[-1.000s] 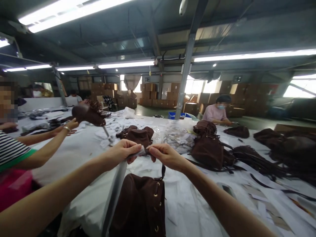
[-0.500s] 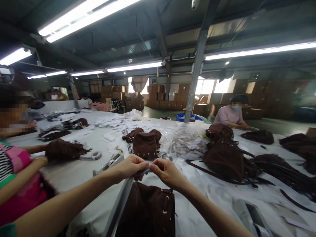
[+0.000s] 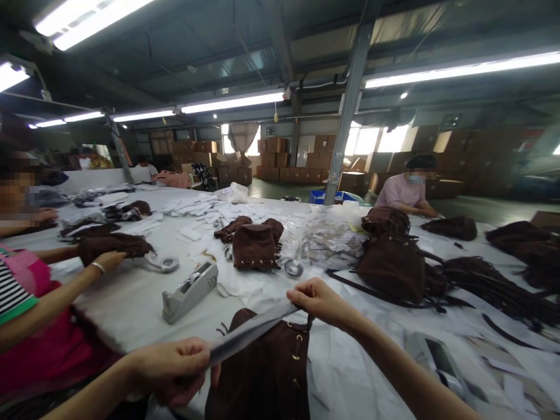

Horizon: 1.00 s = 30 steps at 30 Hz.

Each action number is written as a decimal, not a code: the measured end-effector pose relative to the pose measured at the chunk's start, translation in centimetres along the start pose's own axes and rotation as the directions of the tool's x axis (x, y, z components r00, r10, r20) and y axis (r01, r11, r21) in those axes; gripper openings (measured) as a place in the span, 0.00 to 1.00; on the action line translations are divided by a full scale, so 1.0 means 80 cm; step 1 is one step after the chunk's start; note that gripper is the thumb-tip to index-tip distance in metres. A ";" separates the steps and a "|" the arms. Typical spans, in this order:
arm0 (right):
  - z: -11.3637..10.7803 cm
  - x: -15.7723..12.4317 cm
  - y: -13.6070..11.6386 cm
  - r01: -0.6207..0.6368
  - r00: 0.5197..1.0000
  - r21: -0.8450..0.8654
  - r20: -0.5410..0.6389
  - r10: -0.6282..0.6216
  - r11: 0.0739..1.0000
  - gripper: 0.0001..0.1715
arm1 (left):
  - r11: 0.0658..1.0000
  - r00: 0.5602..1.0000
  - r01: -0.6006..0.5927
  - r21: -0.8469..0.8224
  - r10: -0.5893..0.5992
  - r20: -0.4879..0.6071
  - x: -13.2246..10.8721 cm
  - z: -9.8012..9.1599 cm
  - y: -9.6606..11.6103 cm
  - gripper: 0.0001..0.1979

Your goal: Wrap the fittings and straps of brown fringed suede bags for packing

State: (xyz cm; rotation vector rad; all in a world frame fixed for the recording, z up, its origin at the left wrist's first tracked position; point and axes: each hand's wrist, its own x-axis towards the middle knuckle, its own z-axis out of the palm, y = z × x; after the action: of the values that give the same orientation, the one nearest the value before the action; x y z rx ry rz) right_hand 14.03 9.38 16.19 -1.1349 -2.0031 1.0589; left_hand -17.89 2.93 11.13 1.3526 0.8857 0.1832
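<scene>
A flat grey-white strip (image 3: 254, 330), perhaps thin wrapping material, is stretched on a slant between my two hands. My left hand (image 3: 175, 367) pinches its lower end, close to the front of the table. At the upper end, the fingertips of my right hand (image 3: 321, 298) are closed on it. Behind and below the strip stands a dark brown drawstring bag (image 3: 262, 379) with gold eyelets, partly covered by the strip and my left hand. To the left of the bag sits a grey tape dispenser (image 3: 190, 291).
Another brown bag (image 3: 256, 246) lies ahead, with a grey coil (image 3: 293, 268) beside it. More brown bags (image 3: 391, 268) and a second dispenser (image 3: 437, 364) are on the right. A co-worker's hand (image 3: 109, 262) touches a brown bag at left; another person (image 3: 406, 189) works across the table.
My hands have moved apart, the left down and left, the right slightly right, drawing the strip out between them. The co-worker's hand at left has moved onto the brown bag there.
</scene>
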 end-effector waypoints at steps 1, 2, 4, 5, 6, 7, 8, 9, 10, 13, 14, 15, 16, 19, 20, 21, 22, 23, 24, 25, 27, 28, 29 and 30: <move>0.008 0.002 0.001 0.021 0.999 -0.039 -0.024 -0.022 0.999 0.21 | 0.999 0.999 0.035 0.038 -0.036 0.003 -0.007 0.001 0.001 0.23; 0.018 0.004 0.000 0.047 0.997 -0.073 -0.066 -0.051 0.996 0.19 | 0.996 0.999 0.052 0.067 -0.051 -0.013 -0.012 0.004 0.004 0.22; 0.042 0.011 -0.006 0.098 0.984 -0.135 -0.132 -0.116 0.986 0.15 | 0.996 0.996 0.020 0.089 -0.012 -0.088 -0.011 0.014 0.013 0.22; 0.054 0.013 -0.011 0.123 0.980 -0.159 -0.136 -0.146 0.979 0.14 | 0.996 0.991 -0.017 0.091 0.029 -0.132 -0.007 0.021 0.019 0.22; 0.066 0.016 -0.016 0.152 0.976 -0.175 -0.127 -0.175 0.973 0.14 | 0.993 0.982 -0.057 0.099 0.074 -0.172 -0.001 0.028 0.026 0.21; 0.075 0.017 -0.022 0.183 0.972 -0.179 -0.112 -0.205 0.967 0.14 | 0.988 0.972 -0.096 0.119 0.119 -0.203 0.005 0.035 0.033 0.20; 0.082 0.018 -0.027 0.217 0.968 -0.170 -0.091 -0.235 0.961 0.15 | 0.979 0.961 -0.134 0.152 0.166 -0.219 0.011 0.041 0.041 0.19; 0.085 0.018 -0.030 0.252 0.962 -0.145 -0.066 -0.263 0.957 0.17 | 0.965 0.950 -0.177 0.194 0.219 -0.222 0.015 0.046 0.049 0.19; 0.084 0.017 -0.030 0.280 0.957 -0.103 -0.047 -0.285 0.955 0.19 | 0.946 0.938 -0.221 0.238 0.273 -0.214 0.017 0.048 0.058 0.19; 0.053 0.008 -0.003 0.275 0.957 0.056 -0.114 -0.268 0.960 0.25 | 0.901 0.904 -0.281 0.330 0.364 -0.225 0.013 0.038 0.078 0.19; 0.039 0.001 0.016 0.238 0.960 0.096 -0.175 -0.219 0.967 0.27 | 0.908 0.902 -0.257 0.331 0.348 -0.256 0.009 0.031 0.081 0.19; 0.025 -0.008 0.039 0.182 0.960 0.118 -0.235 -0.150 0.976 0.29 | 0.924 0.905 -0.218 0.314 0.311 -0.289 0.005 0.022 0.082 0.20; 0.015 -0.019 0.064 0.105 0.958 0.123 -0.278 -0.067 0.987 0.30 | 0.944 0.913 -0.178 0.276 0.263 -0.311 0.002 0.014 0.082 0.21; 0.018 -0.051 0.135 -0.150 0.950 0.165 -0.250 0.189 0.975 0.37 | 0.985 0.941 -0.138 0.106 0.164 -0.295 -0.003 -0.006 0.073 0.23; 0.030 -0.058 0.151 -0.183 0.952 0.194 -0.209 0.223 0.964 0.37 | 0.988 0.947 -0.145 0.052 0.154 -0.282 -0.002 -0.010 0.070 0.24; 0.044 -0.063 0.163 -0.178 0.959 0.224 -0.179 0.220 0.958 0.36 | 0.988 0.950 -0.151 0.008 0.148 -0.276 -0.002 -0.013 0.068 0.25; 0.060 -0.064 0.170 -0.148 0.966 0.251 -0.168 0.194 0.956 0.33 | 0.988 0.950 -0.152 -0.019 0.141 -0.280 -0.001 -0.015 0.067 0.25; 0.074 -0.062 0.173 -0.104 0.970 0.273 -0.186 0.158 0.956 0.30 | 0.989 0.946 -0.149 -0.025 0.135 -0.296 0.000 -0.017 0.066 0.25; 0.087 -0.058 0.172 -0.057 0.965 0.289 -0.228 0.126 0.956 0.27 | 0.990 0.939 -0.140 -0.010 0.129 -0.320 0.000 -0.019 0.066 0.26; 0.096 -0.053 0.170 -0.019 0.953 0.301 -0.282 0.108 0.954 0.26 | 0.991 0.928 -0.129 0.024 0.130 -0.349 0.000 -0.021 0.067 0.30; 0.105 -0.042 0.162 0.015 0.925 0.304 -0.365 0.102 0.953 0.24 | 0.988 0.904 -0.101 0.119 0.141 -0.404 -0.002 -0.023 0.067 0.36; 0.106 -0.038 0.159 0.019 0.919 0.294 -0.381 0.098 0.956 0.22 | 0.982 0.891 -0.079 0.174 0.148 -0.430 -0.003 -0.024 0.066 0.34; 0.106 -0.035 0.156 0.021 0.918 0.277 -0.387 0.092 0.961 0.21 | 0.972 0.878 -0.055 0.230 0.157 -0.453 -0.004 -0.024 0.065 0.31; 0.105 -0.034 0.154 0.019 0.918 0.255 -0.387 0.084 0.967 0.20 | 0.957 0.861 -0.035 0.288 0.176 -0.477 -0.005 -0.024 0.064 0.27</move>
State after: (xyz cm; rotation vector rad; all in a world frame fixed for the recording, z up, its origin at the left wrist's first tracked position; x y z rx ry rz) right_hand 13.64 8.01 1.12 -1.1404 -1.4911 0.9777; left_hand -17.56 5.48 15.97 1.6468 1.3063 0.5343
